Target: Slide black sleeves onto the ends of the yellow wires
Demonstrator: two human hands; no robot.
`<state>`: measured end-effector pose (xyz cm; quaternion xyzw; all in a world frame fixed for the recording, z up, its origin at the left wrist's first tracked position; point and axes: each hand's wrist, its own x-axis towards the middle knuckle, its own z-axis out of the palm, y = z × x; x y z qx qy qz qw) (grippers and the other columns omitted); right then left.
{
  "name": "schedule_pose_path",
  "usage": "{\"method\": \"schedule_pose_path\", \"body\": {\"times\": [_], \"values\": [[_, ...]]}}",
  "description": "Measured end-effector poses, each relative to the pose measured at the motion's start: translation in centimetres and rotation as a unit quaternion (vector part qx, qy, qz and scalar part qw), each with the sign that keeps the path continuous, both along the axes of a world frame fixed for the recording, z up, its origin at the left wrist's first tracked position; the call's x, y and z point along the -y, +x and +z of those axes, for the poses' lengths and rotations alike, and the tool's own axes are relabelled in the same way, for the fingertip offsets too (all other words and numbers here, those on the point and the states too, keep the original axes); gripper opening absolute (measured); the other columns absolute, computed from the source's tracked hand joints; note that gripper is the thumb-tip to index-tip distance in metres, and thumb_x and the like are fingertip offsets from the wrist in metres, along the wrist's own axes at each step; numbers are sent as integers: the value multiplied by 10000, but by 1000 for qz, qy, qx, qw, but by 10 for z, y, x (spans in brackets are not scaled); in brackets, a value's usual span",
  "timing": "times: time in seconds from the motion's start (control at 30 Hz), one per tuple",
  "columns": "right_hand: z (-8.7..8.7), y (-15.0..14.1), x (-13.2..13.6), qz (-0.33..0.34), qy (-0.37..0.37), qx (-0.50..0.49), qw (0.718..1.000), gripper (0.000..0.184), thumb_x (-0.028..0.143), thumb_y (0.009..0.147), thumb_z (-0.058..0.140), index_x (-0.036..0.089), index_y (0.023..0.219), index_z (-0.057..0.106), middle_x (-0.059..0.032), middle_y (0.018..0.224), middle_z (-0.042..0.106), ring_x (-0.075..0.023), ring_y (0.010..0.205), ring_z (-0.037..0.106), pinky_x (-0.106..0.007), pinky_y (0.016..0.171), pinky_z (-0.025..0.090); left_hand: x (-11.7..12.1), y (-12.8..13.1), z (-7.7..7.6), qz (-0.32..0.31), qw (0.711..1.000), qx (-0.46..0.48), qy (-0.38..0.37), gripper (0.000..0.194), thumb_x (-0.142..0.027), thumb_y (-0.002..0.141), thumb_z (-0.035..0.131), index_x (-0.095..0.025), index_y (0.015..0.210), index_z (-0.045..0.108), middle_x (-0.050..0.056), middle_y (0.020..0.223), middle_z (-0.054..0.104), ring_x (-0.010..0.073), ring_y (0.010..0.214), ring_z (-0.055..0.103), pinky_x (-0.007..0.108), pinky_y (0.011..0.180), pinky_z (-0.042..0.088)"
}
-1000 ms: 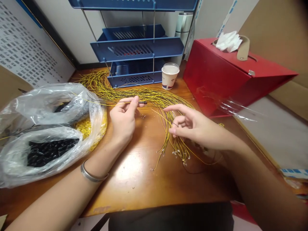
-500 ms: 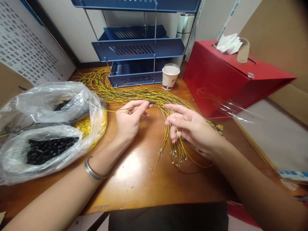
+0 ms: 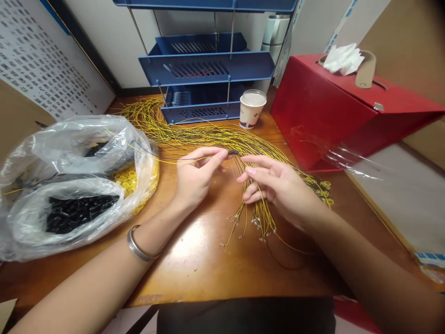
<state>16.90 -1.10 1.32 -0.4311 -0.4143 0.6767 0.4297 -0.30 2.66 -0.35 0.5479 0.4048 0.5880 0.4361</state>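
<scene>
My left hand point(image 3: 195, 178) is closed, thumb and forefinger pinching thin yellow and black wires. A small black sleeve-like piece point(image 3: 233, 152) sticks out past these fingertips. The wires point(image 3: 163, 161) trail left from this hand toward the plastic bags. Just right of the black piece, my right hand point(image 3: 269, 178) is open with its fingers apart. It hovers over the bundle of yellow and black wires point(image 3: 208, 135) spread across the table. Below its fingers hang several wire ends with small clear tips point(image 3: 257, 221).
On the left lie clear plastic bags point(image 3: 79, 183) with black sleeves point(image 3: 79, 213) and yellow ones point(image 3: 127, 182). Behind are a blue rack point(image 3: 208, 69) and a paper cup point(image 3: 251, 113). A red tissue box point(image 3: 320, 106) stands right on the wooden table point(image 3: 194, 278).
The view has shifted slightly, so most things sit a little further right. The left hand keeps its pinch; the right hand stays open beside the black piece.
</scene>
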Motion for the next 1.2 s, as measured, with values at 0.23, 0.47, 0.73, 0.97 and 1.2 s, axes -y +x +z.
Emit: {"method": "schedule_pose_path", "body": {"times": [0.23,0.47,0.73,0.97,1.2], "values": [[-4,-4,1,27,46,53,997,320,469,856,638,162,944,634,-68,952,698,-100,522,657,-219,490,558,3,-2,2,-64,993,-97,27,51,-229,782,737,-208,751,772,26,797,761,148,736,688,254,709,546],[-4,-3,-2,19,-28,8,999,199,350,868,594,157,836,628,-33,755,674,-116,463,627,-232,421,536,4,-4,0,-113,979,-154,76,73,-212,819,706,-201,800,776,30,810,758,135,740,681,234,726,535],[-1,-1,0,40,-88,-46,994,253,307,856,530,130,706,631,-26,579,616,-129,417,591,-232,377,510,3,-8,-1,-166,955,-209,133,135,-207,876,632,-206,900,765,46,874,750,142,799,682,244,771,525],[0,1,-1,94,-107,-69,987,258,325,880,505,146,724,605,-16,559,616,-125,412,588,-218,395,491,4,-5,0,-128,949,-250,141,162,-231,900,591,-198,838,737,42,838,744,145,776,674,248,758,508],[0,0,0,100,-97,-73,988,263,322,897,498,153,714,585,-8,537,599,-124,400,580,-218,402,488,4,-5,-2,-85,946,-264,165,145,-232,894,610,-199,817,728,26,821,741,137,762,661,250,772,475]]}}
